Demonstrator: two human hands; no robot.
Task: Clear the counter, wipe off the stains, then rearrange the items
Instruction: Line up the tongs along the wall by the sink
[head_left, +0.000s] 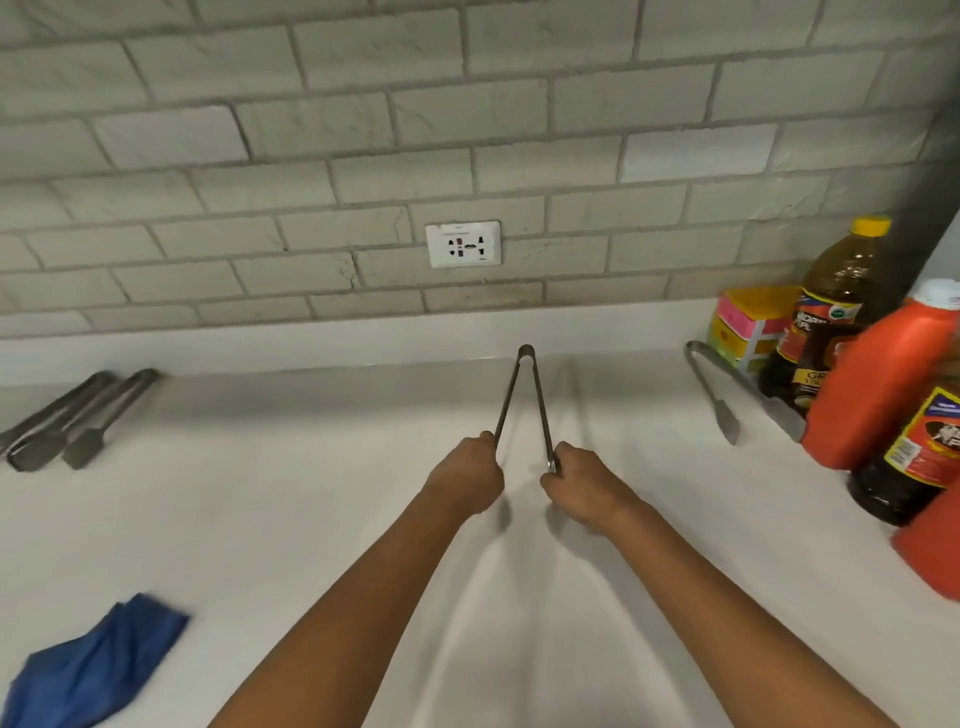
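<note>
Both hands grip one pair of metal tongs (524, 405) at centre frame: left hand (467, 470) curled round the end of the left arm, right hand (579, 486) curled round the end of the right arm, fingers closed on the metal in each case. Tongs spread in a narrow V, hinge loop pointing away toward the wall, tips hidden in the fists. Whether the tongs rest on the bench or are held just above it cannot be told. Judged purpose: squaring the piece up for placement, hinge to the wall, as part of the rearranging step.

Other tongs: two pairs (78, 421) lying side by side at middle left, angled alike, apparently already laid out as a set. One further pair (714, 392) at middle right, just beside the bottles, seemingly not yet sorted.

Blue cloth (98, 665), crumpled, lower left, well apart from the hands; set aside within reach.

Bottles, right edge: dark bottle with yellow cap (836, 306); orange jug with white cap (878, 384); further dark bottles near the front, partly cut off. Pink-and-yellow packet (748, 322) behind, against the wall.

Bench (291, 509): white, smooth; no stains visible in the blurred view.

Room: grey brick-pattern tiled wall (322, 130), white socket plate (464, 244) at centre.
</note>
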